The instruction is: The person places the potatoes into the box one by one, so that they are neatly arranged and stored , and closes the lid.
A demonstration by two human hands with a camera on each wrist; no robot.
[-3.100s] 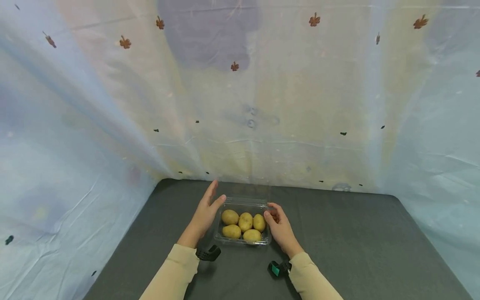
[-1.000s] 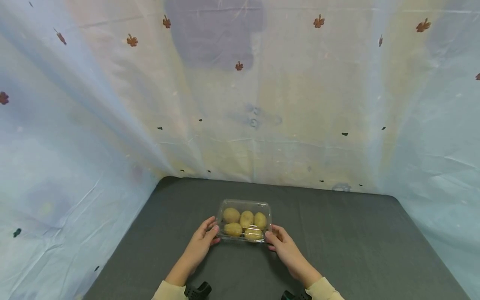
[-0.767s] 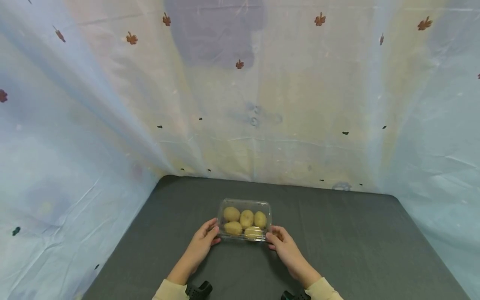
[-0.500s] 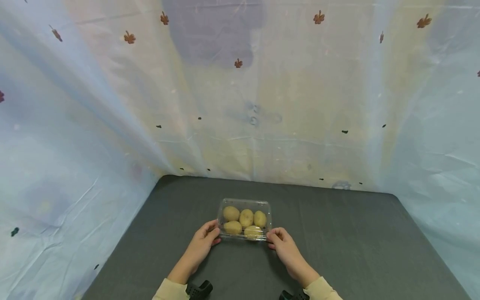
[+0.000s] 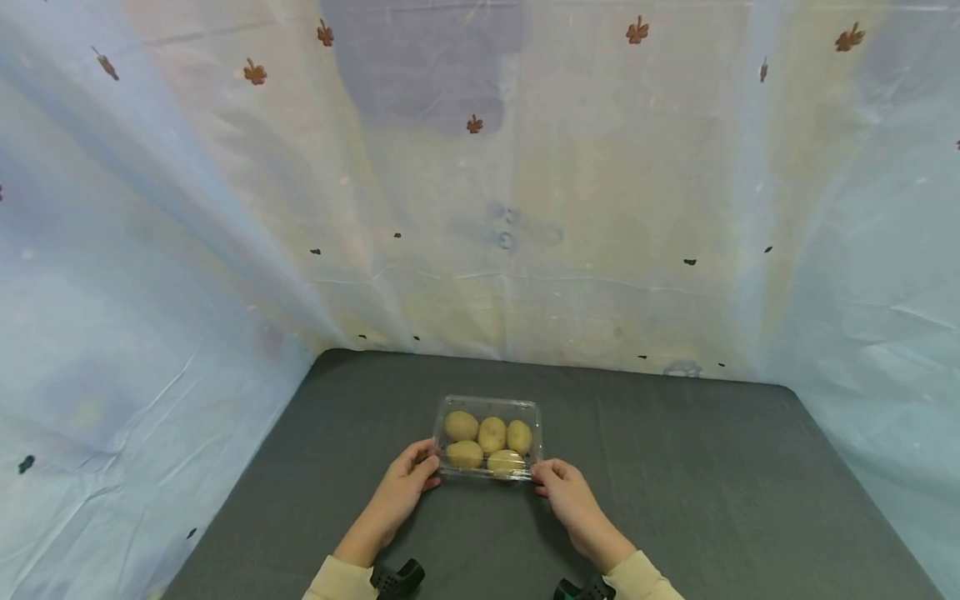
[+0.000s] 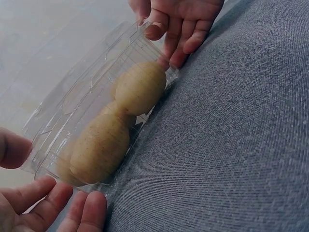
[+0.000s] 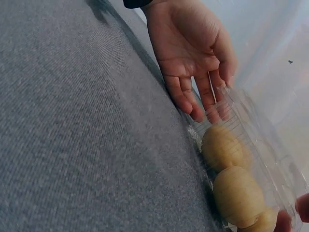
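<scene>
A clear plastic clamshell box sits on the grey cloth with its lid down. Inside lie several yellow potatoes, seen through the plastic. My left hand holds the box's near left corner, thumb at the rim and fingers along the side. At the near right corner my right hand grips the rim in the same way. In the left wrist view, the left hand's fingers touch the lower edge of the box near the cloth. The right wrist view has the left hand across the box.
Dark grey cloth covers the table, and its far edge meets a pale patterned curtain. Another curtain side hangs along the left. A black wrist strap is on the left wrist, another on the right.
About three seconds ago the lid stood up behind the box; now it lies over the potatoes. Both hands have come down to the near corners. Over the last second they hardly move.
</scene>
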